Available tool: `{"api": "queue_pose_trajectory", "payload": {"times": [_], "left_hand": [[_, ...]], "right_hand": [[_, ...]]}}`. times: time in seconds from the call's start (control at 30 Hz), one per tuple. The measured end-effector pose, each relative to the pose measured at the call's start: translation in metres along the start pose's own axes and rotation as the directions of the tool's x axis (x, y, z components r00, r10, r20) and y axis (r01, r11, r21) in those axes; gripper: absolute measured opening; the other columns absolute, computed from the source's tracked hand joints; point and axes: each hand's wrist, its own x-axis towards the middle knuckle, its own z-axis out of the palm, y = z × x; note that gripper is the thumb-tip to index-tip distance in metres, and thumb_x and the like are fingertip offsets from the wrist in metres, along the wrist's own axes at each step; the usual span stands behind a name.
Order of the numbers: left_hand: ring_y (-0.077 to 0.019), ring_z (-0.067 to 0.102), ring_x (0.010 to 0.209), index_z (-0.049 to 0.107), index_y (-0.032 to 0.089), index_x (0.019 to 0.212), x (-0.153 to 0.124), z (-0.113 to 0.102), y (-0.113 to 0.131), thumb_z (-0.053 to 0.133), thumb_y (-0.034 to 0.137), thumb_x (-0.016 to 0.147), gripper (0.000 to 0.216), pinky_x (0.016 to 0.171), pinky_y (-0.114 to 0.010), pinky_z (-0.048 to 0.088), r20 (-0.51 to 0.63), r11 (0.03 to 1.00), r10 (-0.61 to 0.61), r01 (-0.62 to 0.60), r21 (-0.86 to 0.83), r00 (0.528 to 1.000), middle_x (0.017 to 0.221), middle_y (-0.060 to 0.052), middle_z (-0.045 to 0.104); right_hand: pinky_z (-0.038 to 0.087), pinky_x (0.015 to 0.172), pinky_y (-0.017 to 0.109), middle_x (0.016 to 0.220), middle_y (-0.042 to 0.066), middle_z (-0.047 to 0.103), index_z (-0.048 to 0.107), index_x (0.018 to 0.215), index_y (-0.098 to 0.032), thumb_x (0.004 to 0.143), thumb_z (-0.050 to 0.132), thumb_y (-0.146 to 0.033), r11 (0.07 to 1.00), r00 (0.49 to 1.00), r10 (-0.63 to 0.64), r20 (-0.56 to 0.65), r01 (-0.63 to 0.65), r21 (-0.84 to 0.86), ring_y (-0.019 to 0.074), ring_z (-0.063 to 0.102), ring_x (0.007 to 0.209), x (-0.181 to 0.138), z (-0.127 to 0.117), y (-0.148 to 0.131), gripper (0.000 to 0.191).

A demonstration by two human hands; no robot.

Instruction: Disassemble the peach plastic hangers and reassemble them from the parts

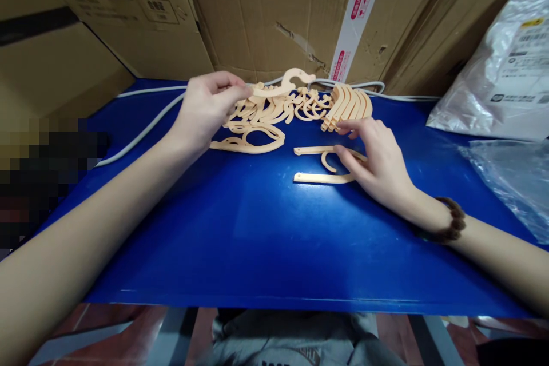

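Note:
My left hand (210,104) pinches one end of a beige plastic hanger piece with a hook (281,90), held above a heap of similar loose hanger parts (261,110). Below that hand lies a folded hanger (257,148) on the blue table. My right hand (372,154) is over another folded hanger (319,178), whose two straight ends point left and whose right side is hidden by the hand. Its thumb and fingers are apart; I cannot tell whether the thumb touches the hanger. Beyond its fingertips sits a neat row of curved hanger arms (348,106).
Large cardboard boxes (266,6) stand along the back and left of the blue table (240,240). A pale cable (143,134) runs behind the parts. On the right are a white plastic package (493,80) and a clear plastic bag (514,177).

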Motion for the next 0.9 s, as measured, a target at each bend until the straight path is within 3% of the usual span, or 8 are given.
{"api": "queue_pose_trajectory", "payload": {"times": [0.13, 0.3, 0.53, 0.6, 0.67, 0.77, 0.83, 0.9], "left_hand": [[-0.0087, 0.029, 0.050, 0.060, 0.020, 0.068, -0.019, 0.009, 0.016, 0.072, 0.032, 0.069, 0.017, 0.049, -0.030, 0.017, 0.219, 0.992, 0.118, -0.104, -0.073, 0.969, 0.056, 0.005, 0.041], [-0.0097, 0.032, 0.050, 0.058, 0.020, 0.073, -0.040, 0.015, 0.030, 0.064, 0.032, 0.079, 0.015, 0.049, -0.028, 0.020, 0.356, 0.979, 0.168, -0.197, 0.047, 0.919, 0.057, 0.004, 0.042], [-0.0134, 0.051, 0.061, 0.057, 0.020, 0.078, -0.049, 0.022, 0.025, 0.054, 0.034, 0.088, 0.018, 0.055, -0.027, 0.037, 0.342, 0.928, 0.232, -0.312, 0.202, 0.911, 0.068, 0.000, 0.055], [-0.0134, 0.053, 0.061, 0.061, 0.019, 0.085, -0.055, 0.026, 0.019, 0.052, 0.032, 0.092, 0.018, 0.056, -0.027, 0.037, 0.398, 0.869, 0.318, -0.432, 0.240, 0.861, 0.070, 0.000, 0.060], [-0.0134, 0.057, 0.064, 0.065, 0.019, 0.091, -0.063, 0.031, 0.014, 0.051, 0.031, 0.095, 0.019, 0.058, -0.027, 0.037, 0.494, 0.760, 0.402, -0.582, 0.289, 0.771, 0.077, -0.001, 0.067], [-0.0150, 0.063, 0.071, 0.068, 0.020, 0.100, -0.077, 0.040, 0.011, 0.048, 0.040, 0.102, 0.028, 0.059, -0.028, 0.036, 0.590, 0.587, 0.470, -0.732, 0.346, 0.657, 0.088, -0.002, 0.073], [-0.0160, 0.064, 0.072, 0.069, 0.020, 0.098, -0.084, 0.043, 0.010, 0.043, 0.045, 0.104, 0.037, 0.059, -0.029, 0.034, 0.606, 0.512, 0.501, -0.776, 0.368, 0.618, 0.087, -0.003, 0.074], [-0.0161, 0.065, 0.072, 0.070, 0.021, 0.096, -0.087, 0.045, 0.010, 0.037, 0.047, 0.106, 0.044, 0.059, -0.030, 0.033, 0.583, 0.479, 0.532, -0.786, 0.390, 0.614, 0.087, -0.004, 0.074]], "right_hand": [[0.046, 0.085, 0.043, 0.107, 0.007, 0.070, 0.047, 0.139, -0.022, 0.098, 0.057, -0.042, 0.994, 0.994, 0.024, -0.108, -0.013, 0.105, 0.0254, 0.065, 0.093, -0.002, 0.000, -0.001, 0.047], [0.049, 0.082, 0.043, 0.098, 0.005, 0.071, 0.049, 0.141, -0.025, 0.101, 0.052, -0.041, 0.981, 0.981, 0.093, -0.173, -0.061, 0.184, 0.0242, 0.065, 0.087, -0.002, -0.003, -0.001, 0.043], [0.045, 0.072, 0.038, 0.081, 0.005, 0.070, 0.071, 0.094, -0.022, 0.097, 0.059, -0.042, 0.998, 0.986, 0.028, -0.164, -0.020, 0.055, 0.0229, 0.061, 0.076, -0.001, -0.005, 0.000, 0.023], [0.042, 0.069, 0.037, 0.080, 0.005, 0.070, 0.072, 0.093, -0.022, 0.098, 0.059, -0.038, 0.998, 0.989, -0.056, -0.135, 0.059, 0.014, 0.0210, 0.059, 0.074, -0.002, -0.007, -0.002, 0.022], [0.039, 0.067, 0.036, 0.080, 0.004, 0.071, 0.073, 0.096, -0.022, 0.099, 0.058, -0.034, 0.981, 0.978, -0.188, -0.094, 0.183, -0.062, 0.0192, 0.057, 0.071, -0.003, -0.009, -0.005, 0.019], [0.036, 0.065, 0.035, 0.081, 0.004, 0.072, 0.073, 0.099, -0.021, 0.100, 0.057, -0.028, 0.900, 0.910, -0.413, -0.029, 0.404, -0.163, 0.0183, 0.056, 0.071, -0.005, -0.013, -0.011, 0.017], [0.036, 0.063, 0.035, 0.082, 0.005, 0.073, 0.073, 0.098, -0.020, 0.101, 0.055, -0.026, 0.853, 0.868, -0.497, 0.018, 0.492, -0.174, 0.0181, 0.056, 0.071, -0.006, -0.015, -0.014, 0.019], [0.038, 0.063, 0.034, 0.084, 0.005, 0.073, 0.071, 0.102, -0.019, 0.102, 0.052, -0.029, 0.867, 0.879, -0.474, 0.060, 0.477, -0.141, 0.0175, 0.058, 0.071, -0.006, -0.014, -0.016, 0.022]]}}
